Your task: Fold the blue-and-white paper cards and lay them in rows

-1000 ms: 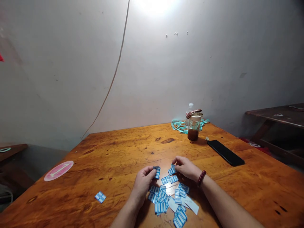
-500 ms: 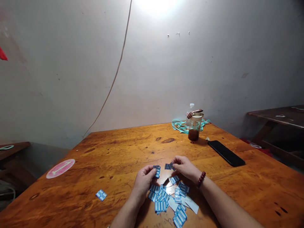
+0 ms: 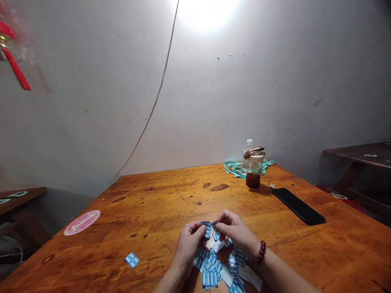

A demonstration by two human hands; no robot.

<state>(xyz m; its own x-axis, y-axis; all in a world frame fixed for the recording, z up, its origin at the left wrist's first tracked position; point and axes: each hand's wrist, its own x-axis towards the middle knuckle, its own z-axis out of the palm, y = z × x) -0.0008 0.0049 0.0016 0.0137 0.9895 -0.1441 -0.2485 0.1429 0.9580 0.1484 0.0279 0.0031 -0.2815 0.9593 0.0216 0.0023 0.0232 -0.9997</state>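
My left hand pinches small blue-and-white label slips between thumb and fingers. Close beside it, my right hand, with a dark red bead bracelet at its wrist, grips another blue-and-white label slip at its fingertips. Below both hands lies a loose pile of similar slips, some overlapping. Several plain white pieces show among them. One separate slip rests on the wood to the left.
On the wooden table, a black phone lies at right. Behind it stand a strapped cup of brown liquid and a clear bottle, with a turquoise ribbon around them. A pink round sticker is at left.
My right hand has moved left and its slip is now near those in my left hand. A piece in the pile has turned up its white side. The view has shifted slightly.
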